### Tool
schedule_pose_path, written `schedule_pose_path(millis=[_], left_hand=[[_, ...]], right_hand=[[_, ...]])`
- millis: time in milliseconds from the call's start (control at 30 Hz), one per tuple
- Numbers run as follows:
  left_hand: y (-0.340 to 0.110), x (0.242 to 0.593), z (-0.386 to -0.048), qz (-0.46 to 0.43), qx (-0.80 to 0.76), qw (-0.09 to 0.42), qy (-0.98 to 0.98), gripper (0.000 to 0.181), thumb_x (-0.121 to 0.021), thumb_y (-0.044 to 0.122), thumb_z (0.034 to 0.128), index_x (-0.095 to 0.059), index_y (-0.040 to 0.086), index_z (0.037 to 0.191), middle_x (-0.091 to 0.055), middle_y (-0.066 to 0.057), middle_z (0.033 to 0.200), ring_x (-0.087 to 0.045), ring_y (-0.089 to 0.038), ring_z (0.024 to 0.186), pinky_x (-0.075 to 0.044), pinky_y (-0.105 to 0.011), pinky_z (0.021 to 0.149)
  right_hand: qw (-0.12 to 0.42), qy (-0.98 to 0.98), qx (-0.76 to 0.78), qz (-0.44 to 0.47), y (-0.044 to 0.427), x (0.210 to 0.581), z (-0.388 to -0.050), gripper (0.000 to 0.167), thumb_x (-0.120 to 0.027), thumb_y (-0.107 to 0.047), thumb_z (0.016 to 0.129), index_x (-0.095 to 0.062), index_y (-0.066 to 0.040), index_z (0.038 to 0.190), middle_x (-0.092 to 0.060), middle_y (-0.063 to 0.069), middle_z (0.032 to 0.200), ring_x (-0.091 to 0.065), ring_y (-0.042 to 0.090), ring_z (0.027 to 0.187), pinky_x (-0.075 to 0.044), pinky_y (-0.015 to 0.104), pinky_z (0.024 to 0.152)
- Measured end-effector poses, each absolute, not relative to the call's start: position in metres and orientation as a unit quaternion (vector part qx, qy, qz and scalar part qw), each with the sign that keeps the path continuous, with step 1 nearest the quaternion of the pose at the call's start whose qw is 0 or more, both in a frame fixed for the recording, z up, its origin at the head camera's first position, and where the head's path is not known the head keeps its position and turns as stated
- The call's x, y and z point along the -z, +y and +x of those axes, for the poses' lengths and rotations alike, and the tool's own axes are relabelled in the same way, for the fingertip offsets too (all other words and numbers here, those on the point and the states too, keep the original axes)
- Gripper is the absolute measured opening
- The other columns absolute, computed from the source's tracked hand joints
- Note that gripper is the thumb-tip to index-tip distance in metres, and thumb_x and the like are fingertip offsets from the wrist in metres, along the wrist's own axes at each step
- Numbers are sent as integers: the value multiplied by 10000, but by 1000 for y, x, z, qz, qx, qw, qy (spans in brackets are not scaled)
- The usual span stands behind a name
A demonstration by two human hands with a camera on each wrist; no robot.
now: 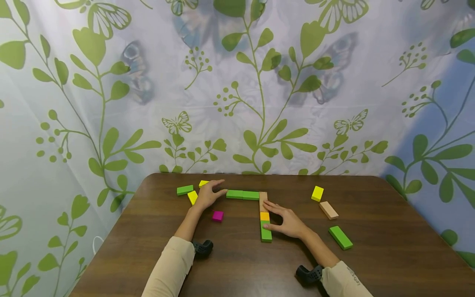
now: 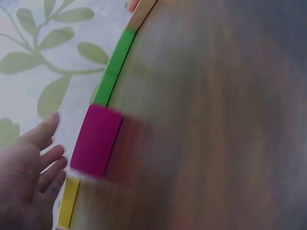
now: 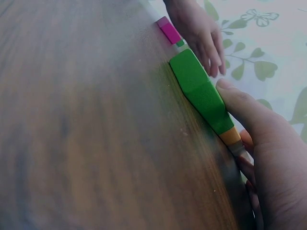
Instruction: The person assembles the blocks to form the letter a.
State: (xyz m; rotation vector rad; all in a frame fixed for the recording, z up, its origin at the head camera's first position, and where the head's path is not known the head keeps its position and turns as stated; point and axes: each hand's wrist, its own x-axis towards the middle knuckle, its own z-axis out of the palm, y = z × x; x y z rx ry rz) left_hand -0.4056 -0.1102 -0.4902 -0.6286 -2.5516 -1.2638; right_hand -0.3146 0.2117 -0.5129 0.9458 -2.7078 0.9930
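In the head view, two green blocks (image 1: pixel 243 195) lie end to end in a row. From its right end a column comes toward me: a beige block (image 1: pixel 263 197), a small orange block (image 1: pixel 264 216) and a green block (image 1: pixel 266 236). My right hand (image 1: pixel 288 222) rests along this column, thumb at the green block and fingertips at the beige one, without curling round either. Just left of the row is my left hand (image 1: pixel 208 195), fingers extended and holding nothing. A magenta block (image 1: pixel 217 216) lies on the table nearer to me than that hand.
Near the left hand lie a green block (image 1: pixel 184 189) and two yellow blocks (image 1: pixel 192 197), one partly hidden. At the right are a yellow block (image 1: pixel 317 193), a beige block (image 1: pixel 328 210) and a green block (image 1: pixel 340 238). A patterned curtain (image 1: pixel 208 136) hangs behind the brown table (image 1: pixel 230 268).
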Motion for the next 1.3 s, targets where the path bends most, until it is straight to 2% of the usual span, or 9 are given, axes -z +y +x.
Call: schedule_pose_path(millis=[133, 200, 633, 933, 1300], left_hand=[[-125, 486, -412, -183, 430, 167, -868, 505, -719, 224, 816, -574, -19, 1233, -581, -202, 1184, -535, -354, 1096, -428, -458, 920], [-134, 485, -416, -174, 412, 172, -878, 518, -720, 238, 814, -569, -16, 1239, -569, -198, 1208, -512, -349, 1130, -405, -461, 946], [-173, 485, -433, -168, 330, 64, -927, 548, -685, 249, 846, -515, -8, 1299, -507, -198, 1295, -416, -375, 1222, -337, -496, 997], [-172, 488, -431, -191, 314, 88, -926, 410, -694, 129, 831, -601, -15, 1203, -574, -185, 1209, -482, -355, 1160, -367, -477, 977], [-169, 480, -419, -219, 327, 99, -914, 324, -714, 127, 810, -668, 8, 1108, -627, -136, 1109, -538, -331, 1083, -418, -466, 926]], right_hand=[[54, -892, -326, 309, 212, 514, -316, 748, -650, -512, 805, -397, -165, 1418, -329, 1, 1467, -296, 350, 1313, -295, 599, 978], [54, -892, -327, 308, 212, 515, -316, 750, -651, -513, 803, -398, -165, 1418, -329, 0, 1467, -293, 351, 1314, -292, 601, 979], [52, -891, -329, 307, 211, 513, -315, 746, -653, -506, 805, -395, -173, 1420, -327, -10, 1467, -294, 362, 1312, -294, 606, 975], [52, -893, -328, 304, 213, 514, -314, 750, -652, -516, 801, -395, -177, 1420, -329, -7, 1466, -293, 368, 1311, -291, 607, 976], [54, -892, -329, 306, 212, 513, -315, 745, -654, -509, 803, -400, -172, 1417, -335, -5, 1463, -302, 373, 1305, -294, 609, 972]])
